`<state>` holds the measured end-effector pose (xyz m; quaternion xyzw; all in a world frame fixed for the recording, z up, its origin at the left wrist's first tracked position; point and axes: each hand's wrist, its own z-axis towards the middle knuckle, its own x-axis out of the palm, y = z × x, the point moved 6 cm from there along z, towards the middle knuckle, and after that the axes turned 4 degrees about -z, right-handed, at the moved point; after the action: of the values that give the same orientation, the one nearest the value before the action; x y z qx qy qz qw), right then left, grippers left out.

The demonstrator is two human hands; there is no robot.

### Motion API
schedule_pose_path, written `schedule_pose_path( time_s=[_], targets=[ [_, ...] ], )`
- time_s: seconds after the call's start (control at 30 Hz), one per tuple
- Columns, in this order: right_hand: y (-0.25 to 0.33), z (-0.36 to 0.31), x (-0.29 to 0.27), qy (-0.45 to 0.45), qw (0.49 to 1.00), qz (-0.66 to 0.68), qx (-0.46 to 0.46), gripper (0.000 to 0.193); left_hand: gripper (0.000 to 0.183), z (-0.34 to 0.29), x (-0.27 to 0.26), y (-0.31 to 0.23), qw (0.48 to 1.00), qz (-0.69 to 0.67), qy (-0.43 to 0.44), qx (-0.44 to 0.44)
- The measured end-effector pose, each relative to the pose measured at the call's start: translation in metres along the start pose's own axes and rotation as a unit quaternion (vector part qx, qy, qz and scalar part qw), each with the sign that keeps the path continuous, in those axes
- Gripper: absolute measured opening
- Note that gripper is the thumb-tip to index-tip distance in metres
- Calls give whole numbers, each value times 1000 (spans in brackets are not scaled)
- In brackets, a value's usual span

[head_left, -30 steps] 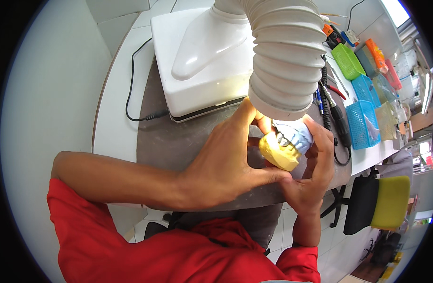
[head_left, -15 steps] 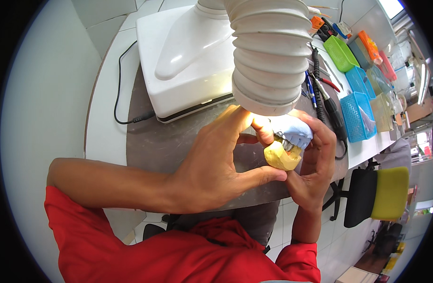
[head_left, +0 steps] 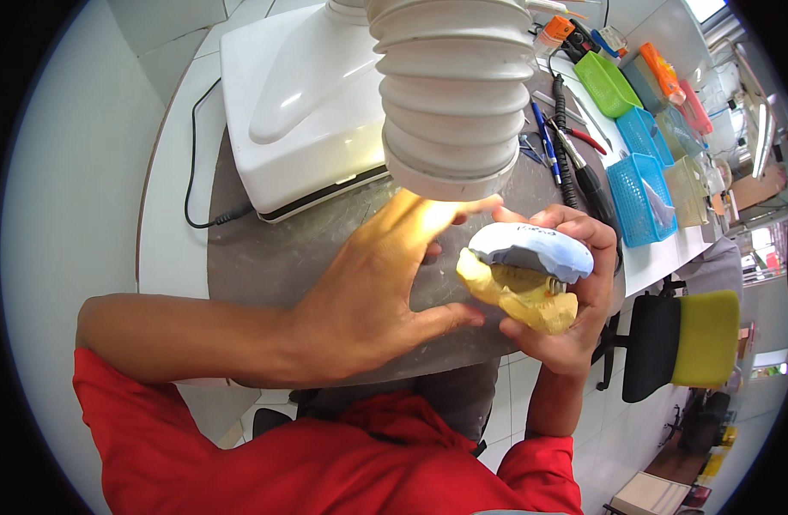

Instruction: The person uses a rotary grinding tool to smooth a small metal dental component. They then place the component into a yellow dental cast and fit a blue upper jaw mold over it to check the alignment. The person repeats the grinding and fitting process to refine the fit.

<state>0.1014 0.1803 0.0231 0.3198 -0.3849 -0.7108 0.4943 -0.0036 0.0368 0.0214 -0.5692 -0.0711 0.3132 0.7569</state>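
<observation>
My right hand (head_left: 587, 313) grips a pair of plaster dental models, its fingers behind them and the thumb at the lower front. The upper blue-white dental model (head_left: 536, 247) rests over the yellow dental model (head_left: 518, 296), with a dark gap between them. Small metal crowns (head_left: 555, 285) show at the right end of that gap. My left hand (head_left: 372, 283) is just to the left of the models, thumb and fingers spread apart, holding nothing. Some of its fingertips are hidden behind the hand or blend into the bright light.
A ribbed white extraction hose (head_left: 454, 94) hangs right above my hands, beside a white box-shaped machine (head_left: 304, 112). Behind on the right lie a handpiece (head_left: 593, 184), red-handled pliers (head_left: 588, 139), a blue pen (head_left: 547, 146), blue baskets (head_left: 639, 199) and a green basket (head_left: 607, 84).
My left hand has let go of the dental models and moved a little left. In my right hand the models have turned, showing the blue-white top and the yellow model's side.
</observation>
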Motion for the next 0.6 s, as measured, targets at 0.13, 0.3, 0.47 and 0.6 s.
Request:
schedule_pose_path(
  time_s=[0.13, 0.3, 0.47, 0.6],
  targets=[
    [7, 0, 0, 25, 995, -92, -30, 85, 67, 3, -1, -6, 994, 63, 27, 84],
    [7, -3, 3, 17, 996, -86, -26, 86, 73, 4, 0, -13, 985, 91, 37, 144],
    [10, -4, 3, 23, 995, -93, -34, 88, 71, 4, -5, -23, 979, 102, 12, 175],
    [10, -5, 3, 16, 993, -117, -27, 89, 71, 5, -5, -23, 980, 107, 8, 167]
  ],
)
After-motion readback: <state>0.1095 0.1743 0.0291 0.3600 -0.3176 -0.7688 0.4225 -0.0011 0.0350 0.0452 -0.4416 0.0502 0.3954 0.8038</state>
